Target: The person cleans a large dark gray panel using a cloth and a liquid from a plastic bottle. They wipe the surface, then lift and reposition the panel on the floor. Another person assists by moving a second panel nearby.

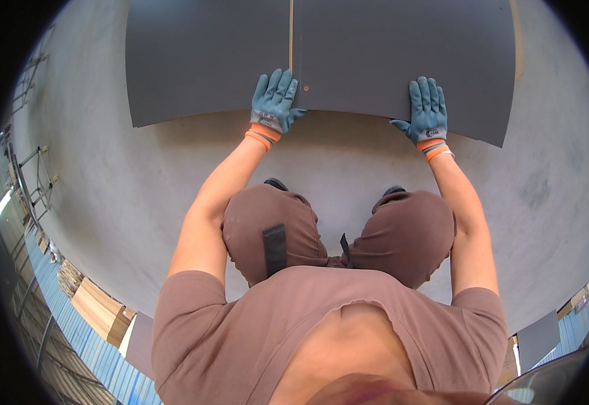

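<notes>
Panels first: two dark grey boards lie flat on the concrete floor (pixel 348 162) at my twelve o'clock, seam running twelve to six. My left hand (pixel 275 101) lies flat, fingers spread, across that seam; my right hand (pixel 428 111) presses flat on the right panel (pixel 402 54)'s near edge. The left panel (pixel 206 57) lies toward ten. Stacked boards (pixel 98 307) sit far off at seven.
</notes>
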{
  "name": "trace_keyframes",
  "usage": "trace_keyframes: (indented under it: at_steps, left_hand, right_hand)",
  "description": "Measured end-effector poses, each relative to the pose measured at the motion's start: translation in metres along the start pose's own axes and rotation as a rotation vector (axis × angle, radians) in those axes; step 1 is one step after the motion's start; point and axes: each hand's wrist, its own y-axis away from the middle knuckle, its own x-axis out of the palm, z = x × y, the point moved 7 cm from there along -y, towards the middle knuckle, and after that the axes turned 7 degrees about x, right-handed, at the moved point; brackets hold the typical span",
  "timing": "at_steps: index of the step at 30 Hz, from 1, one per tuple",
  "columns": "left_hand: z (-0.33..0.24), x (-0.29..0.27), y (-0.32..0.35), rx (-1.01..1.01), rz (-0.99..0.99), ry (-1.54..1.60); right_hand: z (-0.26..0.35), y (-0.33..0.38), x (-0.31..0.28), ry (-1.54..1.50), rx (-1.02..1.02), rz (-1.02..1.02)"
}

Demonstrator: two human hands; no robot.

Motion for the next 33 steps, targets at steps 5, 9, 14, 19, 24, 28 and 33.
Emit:
trace_keyframes:
  at_steps: [5,9,14,19,24,28,33]
  left_hand:
    - [-0.001,0.000,0.002,-0.005,-0.005,0.012]
    - [0.000,0.002,0.001,0.005,-0.017,0.017]
    - [-0.001,0.003,0.001,0.007,-0.005,0.029]
    - [0.000,0.007,0.005,-0.018,0.047,0.035]
    - [-0.002,0.005,0.004,-0.040,0.077,0.030]
    - [-0.004,-0.003,0.000,-0.078,0.185,0.027]
    - [0.004,-0.025,-0.013,-0.152,0.381,0.125]
  right_hand:
    - [0.001,-0.001,-0.002,-0.004,0.003,0.011]
    - [0.001,-0.002,-0.004,-0.010,-0.005,-0.003]
    - [0.001,0.000,-0.003,-0.014,0.006,0.027]
    - [0.003,-0.004,-0.007,-0.051,0.021,0.047]
    - [0.004,-0.003,-0.016,-0.011,0.028,0.082]
    - [0.004,-0.004,-0.017,-0.014,0.017,0.087]
    - [0.002,-0.003,-0.018,0.003,0.085,0.238]
